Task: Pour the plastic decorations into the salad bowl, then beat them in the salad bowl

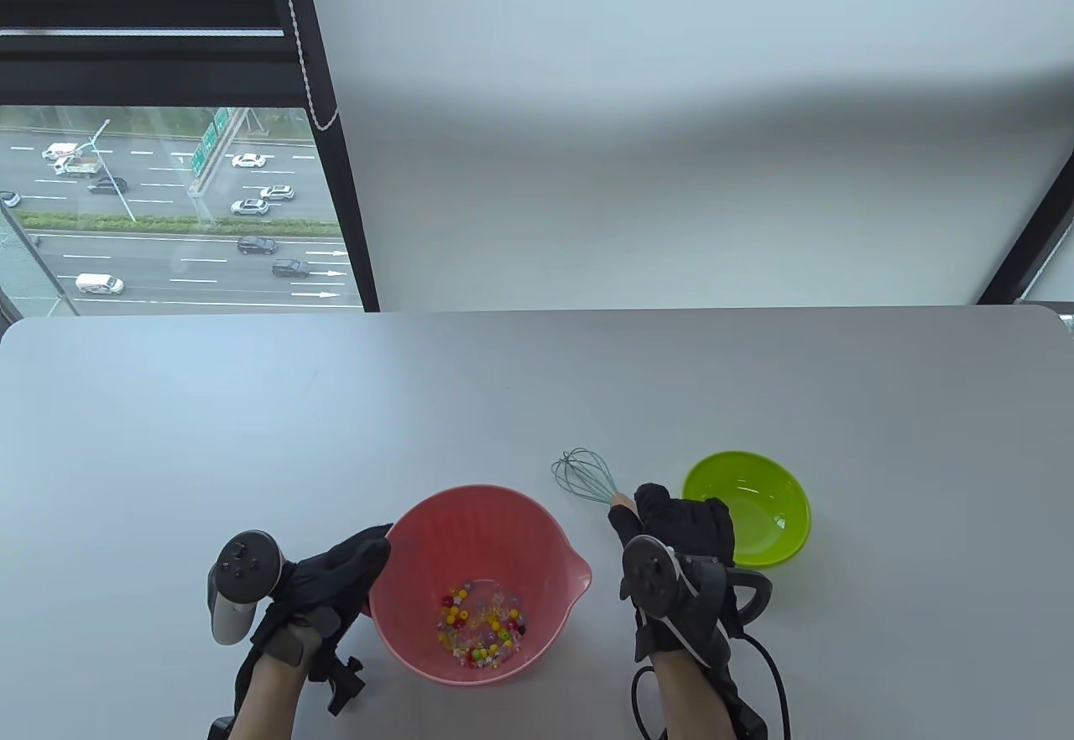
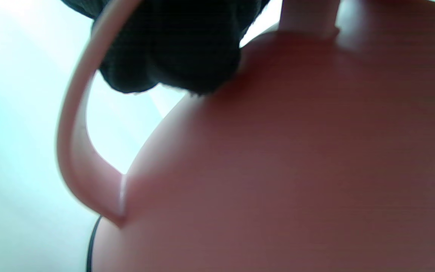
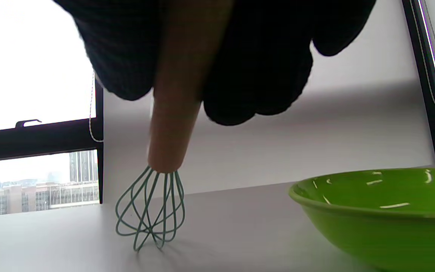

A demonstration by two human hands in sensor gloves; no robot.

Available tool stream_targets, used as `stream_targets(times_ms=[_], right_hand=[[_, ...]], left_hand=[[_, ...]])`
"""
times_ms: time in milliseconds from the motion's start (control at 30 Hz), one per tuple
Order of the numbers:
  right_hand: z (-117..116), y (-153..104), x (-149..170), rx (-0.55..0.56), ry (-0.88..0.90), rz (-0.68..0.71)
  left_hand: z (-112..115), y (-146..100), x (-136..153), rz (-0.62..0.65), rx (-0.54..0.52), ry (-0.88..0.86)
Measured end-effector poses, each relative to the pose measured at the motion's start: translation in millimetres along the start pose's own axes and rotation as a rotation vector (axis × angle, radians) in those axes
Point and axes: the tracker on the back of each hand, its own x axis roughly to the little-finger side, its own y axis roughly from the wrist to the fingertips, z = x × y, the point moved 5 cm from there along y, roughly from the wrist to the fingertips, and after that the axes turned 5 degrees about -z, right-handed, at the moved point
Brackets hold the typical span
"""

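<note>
The pink salad bowl (image 1: pixel 403 597) stands near the front edge with several coloured plastic beads (image 1: pixel 481 627) on its bottom. My left hand (image 1: pixel 369 551) holds it at its left side. In the left wrist view the gloved fingers (image 2: pixel 172 53) sit inside the bowl's handle loop (image 2: pixel 74 151) against the wall (image 2: pixel 296 151). My right hand (image 1: pixel 650 509) grips the wooden handle (image 3: pixel 172 124) of a whisk (image 1: pixel 583 476). Its teal wires (image 3: pixel 149 211) touch the table between the two bowls. The green bowl (image 1: pixel 784 534) to the right is empty.
The grey table (image 1: pixel 336 421) ends at a wall and a window (image 1: pixel 168 203) at the back. A black cable (image 1: pixel 780 681) trails from the right glove near the front edge.
</note>
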Motion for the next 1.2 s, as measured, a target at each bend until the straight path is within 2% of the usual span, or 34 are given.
stream_targets(times_ms=[33,67,100,200,333,400,500,567,667,733,800,933,1200], right_hand=[[-15,2,2,-0.138,-0.031,-0.028],[-25,3,2,-0.217,-0.043,-0.036],[-44,3,2,-0.347,-0.061,-0.044],[-64,2,1,-0.441,-0.079,-0.038],[-77,0,3,-0.524,-0.095,-0.057],[-75,0,4,-0.524,-0.074,-0.07],[-62,2,10,-0.46,-0.087,-0.106],[-44,4,14,-0.328,-0.045,-0.123],[-20,1,15,-0.071,0.036,-0.12],[-13,-4,14,0.034,0.058,-0.102],[-15,-8,11,0.081,0.01,-0.084],[-28,-6,13,0.065,-0.082,-0.079],[-43,-5,8,-0.008,-0.125,-0.066]], left_hand=[[-1,-1,0,-0.001,0.001,0.006],[-3,-2,0,0.0,-0.006,0.011],[-5,-2,0,0.003,-0.016,0.01],[-9,-5,-2,0.002,-0.034,0.026],[-15,-7,-3,-0.006,-0.063,0.06],[-20,-9,-4,-0.013,-0.097,0.089],[-40,-19,-14,-0.008,-0.274,0.211],[-53,-27,-23,-0.025,-0.373,0.328],[-60,-34,-34,-0.042,-0.469,0.518],[-57,-34,-40,-0.042,-0.506,0.665],[-53,-33,-44,-0.053,-0.54,0.848],[-45,-26,-39,-0.12,-0.5,1.063],[-37,-21,-28,-0.164,-0.446,1.1]])
